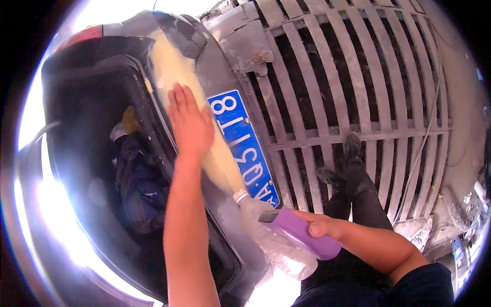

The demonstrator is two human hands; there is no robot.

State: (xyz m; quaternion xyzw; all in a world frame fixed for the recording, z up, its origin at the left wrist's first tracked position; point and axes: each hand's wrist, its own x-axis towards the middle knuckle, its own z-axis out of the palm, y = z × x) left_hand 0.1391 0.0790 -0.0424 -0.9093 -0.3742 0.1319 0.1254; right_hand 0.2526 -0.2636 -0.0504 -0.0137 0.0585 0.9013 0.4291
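My left hand (189,123) lies flat on a strip of yellow body filler (225,163) along the rear of a dark grey car (215,66), its fingers stretched toward the far end. My right hand (319,227) grips a purple sheet, which looks like sandpaper (296,230), with the thumb on top. A dark grey block-like edge (268,216) shows at the sheet's left end. Beneath the sheet is a clear plastic bottle (286,256), its neck pointing at the near end of the filler. Whether my right fingers also touch the bottle is hidden.
The trunk (87,102) stands open at left, with dark cloth (143,174) inside. A blue license plate (248,148) sits right of the filler. Slatted metal grating (327,66) covers the floor at right, under my feet. A thin cable (427,133) crosses it.
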